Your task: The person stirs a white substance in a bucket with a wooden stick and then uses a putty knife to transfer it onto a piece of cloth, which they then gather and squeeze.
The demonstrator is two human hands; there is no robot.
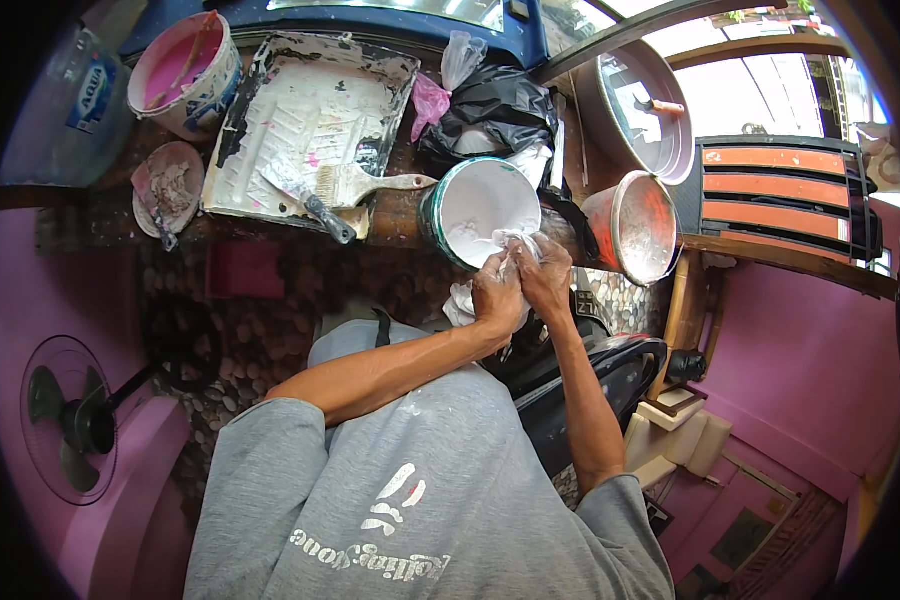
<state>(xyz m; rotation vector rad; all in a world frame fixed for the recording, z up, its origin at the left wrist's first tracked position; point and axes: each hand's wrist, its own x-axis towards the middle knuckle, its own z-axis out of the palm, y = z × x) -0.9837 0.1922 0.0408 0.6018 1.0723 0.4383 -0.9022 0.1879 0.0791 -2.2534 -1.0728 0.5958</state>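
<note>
Both my hands meet at the near rim of a round tub [460, 235] whose inside is white and whose outer wall is dark green. My left hand [498, 288] is closed on a crumpled white sheet [458, 305], thin cloth or plastic, which hangs down below the fingers. Pressed close beside it, my right hand [546, 278] grips the upper part of the same sheet. A bunched end of it sticks up over the tub's opening. White smears mark the fingers. Some white stuff lies at the tub's bottom.
Left of the tub, a flat paintbrush [355, 187] and a putty knife [315, 205] lie on a paint tray [315, 110]. A pink paint bucket [185, 75] and a bowl [168, 190] stand further left. An orange-stained bucket [642, 228] and black plastic bag [495, 110] are close by.
</note>
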